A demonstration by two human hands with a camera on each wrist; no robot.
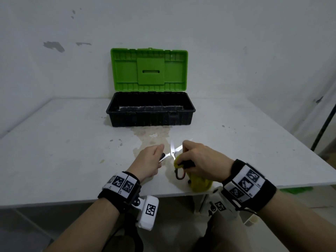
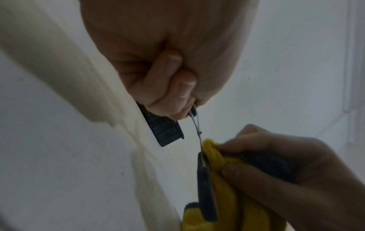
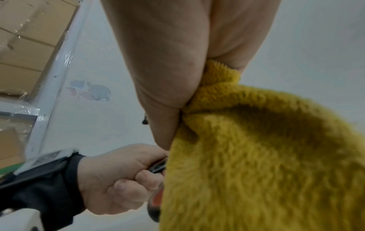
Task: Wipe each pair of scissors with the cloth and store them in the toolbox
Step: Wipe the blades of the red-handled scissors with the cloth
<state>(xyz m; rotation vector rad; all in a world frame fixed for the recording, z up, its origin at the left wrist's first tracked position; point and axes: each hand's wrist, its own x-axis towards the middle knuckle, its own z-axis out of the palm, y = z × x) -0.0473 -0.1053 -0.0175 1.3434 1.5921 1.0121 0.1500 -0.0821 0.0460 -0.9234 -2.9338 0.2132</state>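
One pair of scissors (image 1: 172,152) is spread wide open above the table's front, its steel blades pointing away from me. My left hand (image 1: 161,154) grips one black handle (image 2: 192,111) with curled fingers. The other handle loop (image 1: 179,174), dark with red inside, hangs toward me. My right hand (image 1: 183,157) pinches a yellow cloth (image 1: 199,182) against the scissors just below the pivot; in the left wrist view the cloth (image 2: 215,154) bunches against the blade's base. Something dark (image 1: 188,163) sits between the right fingers; I cannot tell what. The toolbox (image 1: 151,118) stands open behind, green lid (image 1: 149,70) upright.
The white table (image 1: 63,151) carries a yellowish stain (image 1: 154,137) between the toolbox and my hands. Its front edge runs just under my wrists. A dark pole (image 1: 325,124) stands past the table's right side. Cardboard boxes (image 3: 29,39) are stacked to the left.
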